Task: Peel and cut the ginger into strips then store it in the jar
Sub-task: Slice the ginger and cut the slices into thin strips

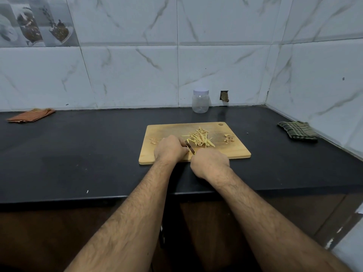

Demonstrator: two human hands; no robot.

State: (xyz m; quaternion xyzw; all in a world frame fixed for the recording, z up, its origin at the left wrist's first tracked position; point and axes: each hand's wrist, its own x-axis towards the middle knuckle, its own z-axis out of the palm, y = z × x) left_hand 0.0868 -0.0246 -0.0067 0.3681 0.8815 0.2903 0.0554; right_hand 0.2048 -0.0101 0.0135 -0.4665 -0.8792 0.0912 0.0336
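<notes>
A wooden cutting board [231,152] lies on the black counter. A pile of yellow ginger strips [200,139] sits at its middle. Small heaps of brown peel lie at the board's left [153,141] and right [228,138]. My left hand [170,148] is curled over something at the board's near edge; what it holds is hidden, apart from a sliver of yellow at its fingertips. My right hand [210,161] grips a knife [190,147], whose blade points away between both hands. A clear plastic jar [200,104] with its white lid on stands by the back wall.
An orange-brown cloth [31,115] lies at the back left of the counter [78,154]. A green checked cloth [297,131] lies at the right by the side wall. Tiled walls close the back and right. The counter's front edge runs under my forearms.
</notes>
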